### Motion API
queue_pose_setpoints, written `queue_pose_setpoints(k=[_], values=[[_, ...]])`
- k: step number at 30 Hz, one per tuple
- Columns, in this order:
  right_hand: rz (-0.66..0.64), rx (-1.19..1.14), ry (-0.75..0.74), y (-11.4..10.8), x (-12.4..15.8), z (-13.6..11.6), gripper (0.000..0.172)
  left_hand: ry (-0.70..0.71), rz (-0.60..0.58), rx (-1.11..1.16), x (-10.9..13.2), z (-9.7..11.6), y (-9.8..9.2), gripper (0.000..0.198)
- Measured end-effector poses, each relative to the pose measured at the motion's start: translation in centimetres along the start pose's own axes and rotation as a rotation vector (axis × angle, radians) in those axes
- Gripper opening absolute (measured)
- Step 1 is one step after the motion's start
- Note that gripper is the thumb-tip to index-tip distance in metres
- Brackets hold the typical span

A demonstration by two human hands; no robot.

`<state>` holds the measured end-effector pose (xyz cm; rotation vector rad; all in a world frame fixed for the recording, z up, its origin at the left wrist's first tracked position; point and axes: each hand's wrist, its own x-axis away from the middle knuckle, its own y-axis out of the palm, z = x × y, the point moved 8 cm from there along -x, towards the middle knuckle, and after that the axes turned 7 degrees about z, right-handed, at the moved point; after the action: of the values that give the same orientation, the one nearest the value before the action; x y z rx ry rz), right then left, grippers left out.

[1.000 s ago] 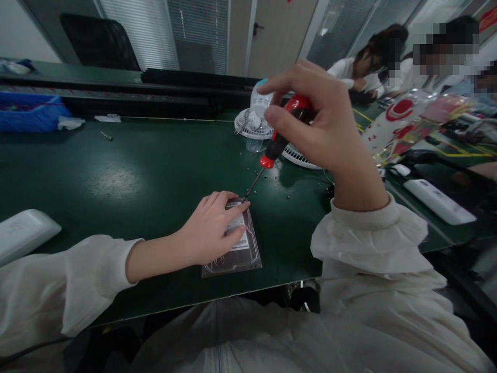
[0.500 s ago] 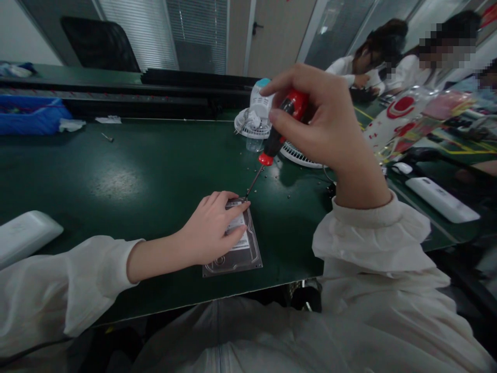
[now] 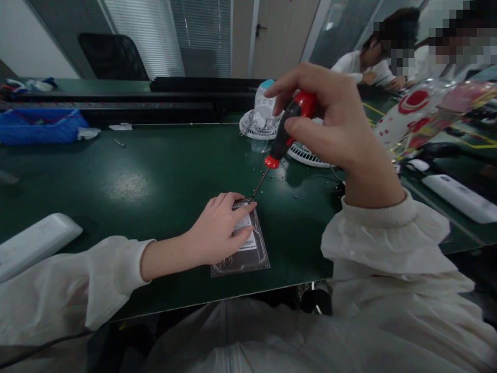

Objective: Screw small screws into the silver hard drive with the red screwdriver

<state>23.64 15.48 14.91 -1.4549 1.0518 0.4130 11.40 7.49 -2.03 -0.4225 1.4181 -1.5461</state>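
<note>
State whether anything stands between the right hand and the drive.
Only the screwdriver, held in the right hand, its tip at the far right corner of the drive; the left hand lies beside the tip.

The thumb of the right hand (image 3: 330, 116) is shifted back across the handle of the screwdriver (image 3: 282, 139). The view is turned slightly left; a blurred grey item (image 3: 8, 177) is brought in at the left edge.
</note>
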Motion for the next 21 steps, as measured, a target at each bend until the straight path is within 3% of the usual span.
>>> queue_pose_setpoints(k=[8,12,17,21], values=[[0.031,0.027,-0.019,-0.07,0.05,-0.24,0.025,-0.003,-0.005,0.007,-0.04,0.04,-0.03,0.052],[-0.026,-0.081,-0.004,0.34,0.15,-0.37,0.045,-0.011,-0.01,0.011,-0.09,0.05,-0.07,0.052],[-0.034,-0.009,-0.022,0.45,0.13,-0.54,0.023,-0.015,-0.013,0.014,-0.12,0.01,-0.02,0.053],[-0.037,0.093,-0.047,0.45,0.23,-0.68,0.025,-0.011,-0.004,0.014,-0.14,0.01,0.01,0.053]])
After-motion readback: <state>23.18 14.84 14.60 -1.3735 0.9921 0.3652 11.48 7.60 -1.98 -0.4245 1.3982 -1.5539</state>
